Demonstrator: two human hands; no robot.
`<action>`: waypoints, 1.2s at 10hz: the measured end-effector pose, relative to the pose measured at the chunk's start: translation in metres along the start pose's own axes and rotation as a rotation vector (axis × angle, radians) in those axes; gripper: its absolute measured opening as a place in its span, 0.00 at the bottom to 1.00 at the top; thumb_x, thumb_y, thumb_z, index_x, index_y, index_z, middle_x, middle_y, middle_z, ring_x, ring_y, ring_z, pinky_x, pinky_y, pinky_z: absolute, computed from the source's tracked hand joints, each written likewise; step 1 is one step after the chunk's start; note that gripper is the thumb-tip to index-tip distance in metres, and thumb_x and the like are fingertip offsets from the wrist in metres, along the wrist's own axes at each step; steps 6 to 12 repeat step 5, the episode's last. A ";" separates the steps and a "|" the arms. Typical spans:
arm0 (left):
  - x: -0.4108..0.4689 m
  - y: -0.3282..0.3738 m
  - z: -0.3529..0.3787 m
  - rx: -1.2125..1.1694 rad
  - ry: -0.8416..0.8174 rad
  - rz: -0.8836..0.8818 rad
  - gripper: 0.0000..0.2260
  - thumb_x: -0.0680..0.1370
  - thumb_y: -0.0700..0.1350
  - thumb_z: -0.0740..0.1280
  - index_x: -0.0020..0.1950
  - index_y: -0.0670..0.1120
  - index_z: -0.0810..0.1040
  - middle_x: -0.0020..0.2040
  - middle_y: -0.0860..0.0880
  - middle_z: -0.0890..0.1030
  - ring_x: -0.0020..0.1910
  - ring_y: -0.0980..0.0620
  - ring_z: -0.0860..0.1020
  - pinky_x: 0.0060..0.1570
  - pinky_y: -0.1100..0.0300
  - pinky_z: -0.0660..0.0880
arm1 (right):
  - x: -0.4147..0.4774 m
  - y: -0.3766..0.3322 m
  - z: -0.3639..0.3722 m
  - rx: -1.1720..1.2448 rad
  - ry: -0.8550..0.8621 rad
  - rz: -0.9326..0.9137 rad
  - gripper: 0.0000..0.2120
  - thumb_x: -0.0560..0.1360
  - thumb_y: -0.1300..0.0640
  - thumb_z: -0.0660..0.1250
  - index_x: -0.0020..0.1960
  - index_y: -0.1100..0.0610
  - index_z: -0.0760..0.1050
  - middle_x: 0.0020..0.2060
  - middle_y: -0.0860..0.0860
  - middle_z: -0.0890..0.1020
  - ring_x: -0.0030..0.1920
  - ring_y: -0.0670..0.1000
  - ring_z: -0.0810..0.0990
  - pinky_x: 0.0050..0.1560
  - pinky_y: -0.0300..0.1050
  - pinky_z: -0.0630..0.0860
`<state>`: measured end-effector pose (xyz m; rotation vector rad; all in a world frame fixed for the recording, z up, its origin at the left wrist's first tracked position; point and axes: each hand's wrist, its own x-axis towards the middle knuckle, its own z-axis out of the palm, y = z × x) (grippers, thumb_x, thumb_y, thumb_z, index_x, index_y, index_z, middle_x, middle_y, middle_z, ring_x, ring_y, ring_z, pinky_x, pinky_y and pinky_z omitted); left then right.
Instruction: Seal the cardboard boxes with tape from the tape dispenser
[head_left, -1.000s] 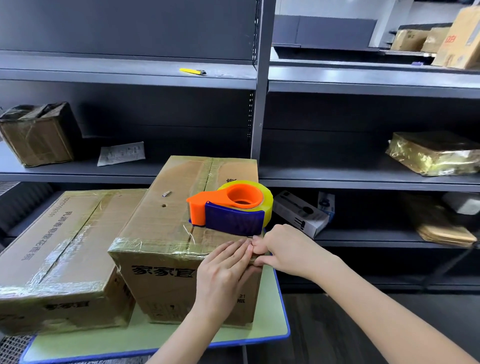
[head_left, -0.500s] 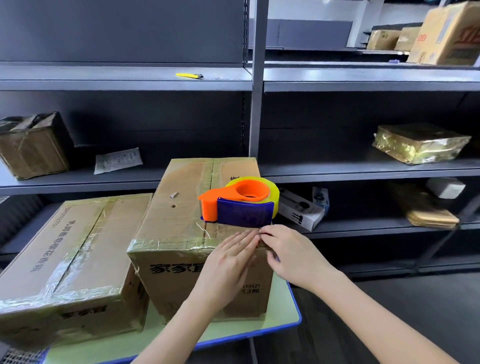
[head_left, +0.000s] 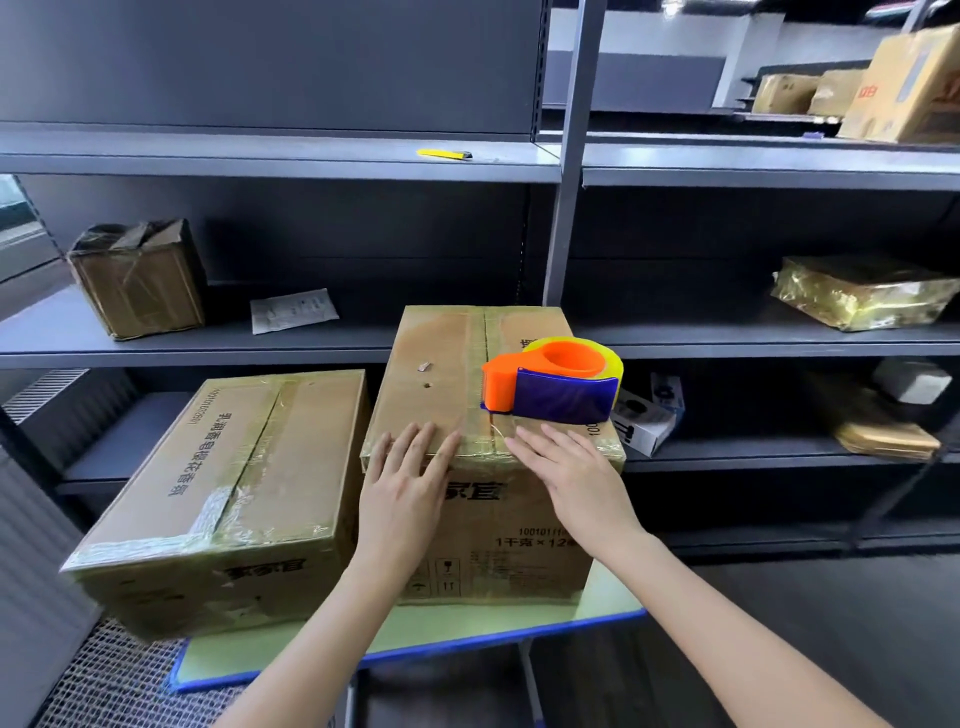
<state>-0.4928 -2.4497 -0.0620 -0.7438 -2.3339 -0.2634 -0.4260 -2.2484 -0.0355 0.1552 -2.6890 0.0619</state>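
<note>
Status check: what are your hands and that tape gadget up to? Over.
Left hand and right hand open, flat on box front edge. Dispenser sits on box top, untouched. Nothing blocking.

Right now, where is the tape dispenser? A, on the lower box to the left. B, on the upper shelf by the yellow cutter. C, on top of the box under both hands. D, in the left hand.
C: the tape dispenser rests on top of the box, just beyond the left hand and right hand, which lie flat on its near edge.
</note>
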 end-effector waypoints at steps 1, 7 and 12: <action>-0.001 0.000 0.001 0.015 -0.014 -0.022 0.18 0.73 0.40 0.66 0.63 0.47 0.78 0.60 0.42 0.79 0.60 0.42 0.77 0.62 0.44 0.69 | 0.002 -0.002 0.001 0.003 0.019 0.025 0.34 0.60 0.71 0.78 0.62 0.48 0.78 0.58 0.46 0.81 0.58 0.51 0.80 0.61 0.46 0.66; 0.023 0.015 -0.057 -0.092 -0.475 -0.114 0.22 0.81 0.50 0.55 0.76 0.50 0.59 0.75 0.48 0.61 0.75 0.48 0.56 0.73 0.52 0.50 | 0.009 0.000 -0.042 0.170 -0.288 0.025 0.24 0.81 0.58 0.54 0.76 0.50 0.56 0.76 0.50 0.57 0.75 0.51 0.54 0.74 0.46 0.50; 0.023 0.015 -0.057 -0.092 -0.475 -0.114 0.22 0.81 0.50 0.55 0.76 0.50 0.59 0.75 0.48 0.61 0.75 0.48 0.56 0.73 0.52 0.50 | 0.009 0.000 -0.042 0.170 -0.288 0.025 0.24 0.81 0.58 0.54 0.76 0.50 0.56 0.76 0.50 0.57 0.75 0.51 0.54 0.74 0.46 0.50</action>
